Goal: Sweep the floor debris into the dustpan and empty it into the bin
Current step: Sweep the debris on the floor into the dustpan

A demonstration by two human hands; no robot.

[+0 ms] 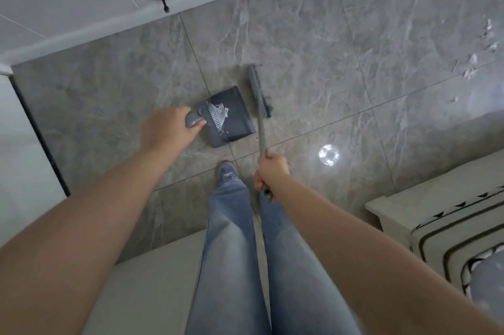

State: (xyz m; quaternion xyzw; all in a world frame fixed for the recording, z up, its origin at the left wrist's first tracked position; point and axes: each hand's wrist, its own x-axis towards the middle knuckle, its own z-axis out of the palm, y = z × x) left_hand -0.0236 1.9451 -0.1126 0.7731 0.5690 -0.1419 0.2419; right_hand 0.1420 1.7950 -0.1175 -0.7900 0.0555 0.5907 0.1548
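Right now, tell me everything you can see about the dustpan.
The dustpan is dark grey, plastic-looking, with a flat square tray and a row of comb teeth across its back. It sits on the grey tiled floor. White paper scraps lie inside. The left hand grips its lighter grey handle. The broom head lies just beside its open edge.

right shoe (289, 171) behind hand, dustpan handle (192, 120) partly covered

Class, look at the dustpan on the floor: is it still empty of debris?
No: white paper scraps already lie inside the dark dustpan, beside its comb teeth, while the left hand grips its handle.
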